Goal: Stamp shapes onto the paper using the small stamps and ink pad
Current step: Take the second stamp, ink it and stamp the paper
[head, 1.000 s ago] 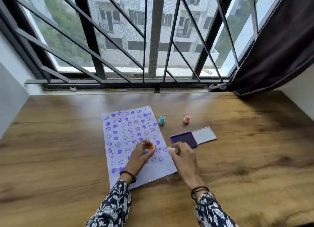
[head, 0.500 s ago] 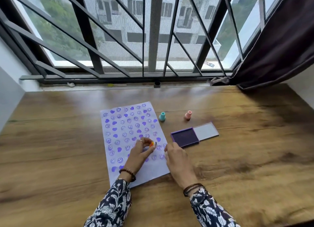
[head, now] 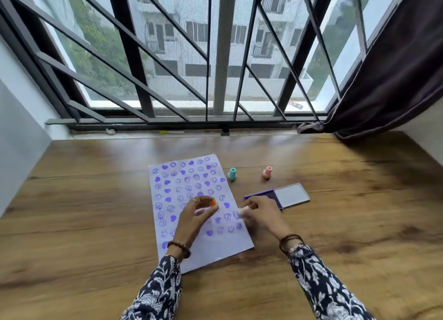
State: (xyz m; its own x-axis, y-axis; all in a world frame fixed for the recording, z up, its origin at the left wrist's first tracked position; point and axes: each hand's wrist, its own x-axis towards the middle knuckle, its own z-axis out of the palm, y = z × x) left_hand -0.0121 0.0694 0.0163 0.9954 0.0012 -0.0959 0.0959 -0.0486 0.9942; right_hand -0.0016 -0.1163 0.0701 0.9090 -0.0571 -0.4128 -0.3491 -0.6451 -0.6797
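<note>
— What was each hand doing, and with what?

— The left hand point(head: 194, 218) pinched a small orange plastic stamp point(head: 213, 202) at its fingertips, over the white sheet of paper covered in purple hearts and smiley faces point(head: 225, 244). The right hand point(head: 261, 215) was closed around a small white stamp point(head: 242, 211), held just at the paper's right edge. The picture was blurred there, so which end of either stamp faced down could not be told.

— And the ink?

— The open purple ink pad with its pale lid slid aside point(head: 275, 196) lay on the brown wooden worktop point(head: 96, 200), just beyond the right hand. Farther off stood a teal stamp point(head: 231, 174) and a pink stamp point(head: 266, 172), upright and apart.

— How would those stamps handle?

— Light and rigid, I judged, likely slick plastic. Best taken by the narrow waist between thumb and finger, keeping clear of the inked face. The paper looked thin and loose, so it might shift under a press unless one hand steadied it.
</note>
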